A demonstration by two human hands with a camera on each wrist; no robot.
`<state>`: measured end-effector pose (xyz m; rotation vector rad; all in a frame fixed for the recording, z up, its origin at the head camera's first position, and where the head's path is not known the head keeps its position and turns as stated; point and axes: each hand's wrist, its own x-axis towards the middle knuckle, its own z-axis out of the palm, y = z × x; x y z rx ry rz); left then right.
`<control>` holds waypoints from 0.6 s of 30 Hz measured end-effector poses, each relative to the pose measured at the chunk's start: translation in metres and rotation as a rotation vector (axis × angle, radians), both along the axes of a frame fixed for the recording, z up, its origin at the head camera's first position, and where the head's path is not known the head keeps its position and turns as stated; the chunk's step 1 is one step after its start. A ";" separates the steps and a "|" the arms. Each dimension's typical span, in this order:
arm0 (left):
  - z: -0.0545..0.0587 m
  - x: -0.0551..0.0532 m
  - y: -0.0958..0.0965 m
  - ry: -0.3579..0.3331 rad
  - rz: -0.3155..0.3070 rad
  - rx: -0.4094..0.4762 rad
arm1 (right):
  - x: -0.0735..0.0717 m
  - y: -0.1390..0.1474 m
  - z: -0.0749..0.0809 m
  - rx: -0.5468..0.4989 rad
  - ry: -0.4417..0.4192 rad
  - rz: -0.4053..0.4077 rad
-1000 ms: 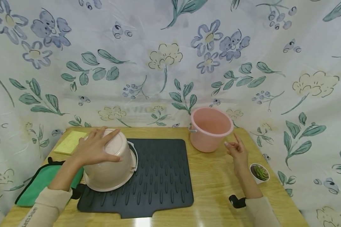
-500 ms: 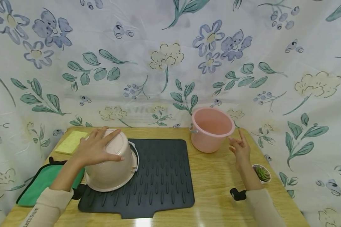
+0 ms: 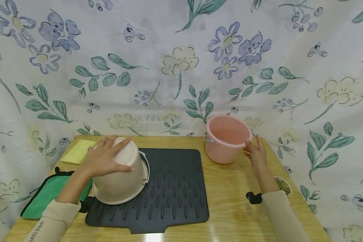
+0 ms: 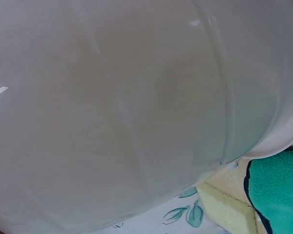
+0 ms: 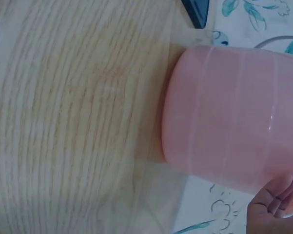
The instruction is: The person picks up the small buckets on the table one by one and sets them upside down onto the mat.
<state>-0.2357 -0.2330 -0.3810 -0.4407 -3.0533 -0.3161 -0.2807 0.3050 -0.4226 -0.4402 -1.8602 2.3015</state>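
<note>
A beige bucket [image 3: 121,181] stands upside down on the left of a dark ribbed mat [image 3: 175,188]. Spread across its upturned base and side is my left hand [image 3: 107,158], with the thumb out straight. The left wrist view is mostly filled by the same bucket [image 4: 136,107]. At the back right, a pink bucket [image 3: 222,151] stands upright on the table. My right hand [image 3: 256,154] holds its rim at the right side, thumb near the top edge and some fingers bent below. In the right wrist view, that hand [image 5: 273,204] meets the pink bucket [image 5: 224,117] near its rim.
A yellow sponge-like block [image 3: 78,151] lies at the back left. Before it is a green cloth [image 3: 52,195] with black edging. A small potted succulent [image 3: 282,185] sits by the right edge, partly behind the right forearm. A floral curtain [image 3: 157,84] hangs behind the wooden table [image 3: 227,205].
My right hand has come in to the pink bucket's rim and taken hold of it. The left hand has stayed on the beige bucket. The head view has shifted slightly.
</note>
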 end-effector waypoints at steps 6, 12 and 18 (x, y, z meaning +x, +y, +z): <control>0.000 0.001 0.000 0.006 -0.001 0.008 | -0.001 -0.004 0.007 -0.001 0.005 0.002; 0.002 0.002 0.000 -0.014 -0.006 0.029 | -0.002 -0.005 0.013 -0.029 0.020 0.023; 0.003 0.002 0.000 -0.018 -0.004 0.025 | -0.002 -0.003 0.019 -0.076 -0.006 0.086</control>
